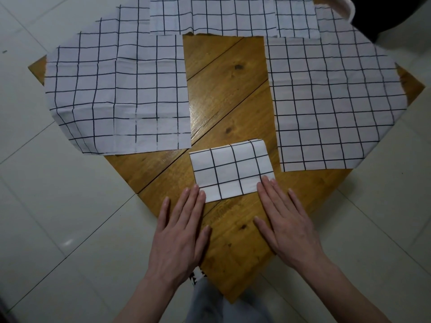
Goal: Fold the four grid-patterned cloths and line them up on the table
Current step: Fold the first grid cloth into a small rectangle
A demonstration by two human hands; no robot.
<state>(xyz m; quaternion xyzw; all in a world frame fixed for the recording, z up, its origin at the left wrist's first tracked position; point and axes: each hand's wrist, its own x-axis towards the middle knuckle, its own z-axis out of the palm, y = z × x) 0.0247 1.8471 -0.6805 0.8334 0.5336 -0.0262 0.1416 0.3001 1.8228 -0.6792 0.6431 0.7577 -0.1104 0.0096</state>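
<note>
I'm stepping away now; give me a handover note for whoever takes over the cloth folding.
Left hand: open, flat, fingertips on the folded cloth's near left corner.
Right hand: open, flat, fingertips on its near right corner.
Done: one cloth folded, near the wooden table's front.
Left: three unfolded cloths, left cloth, right cloth, far cloth; fold them and line up all four.

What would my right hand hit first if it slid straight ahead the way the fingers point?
The right hand would meet the folded cloth at once; its fingertips already touch that cloth's near right corner.
</note>
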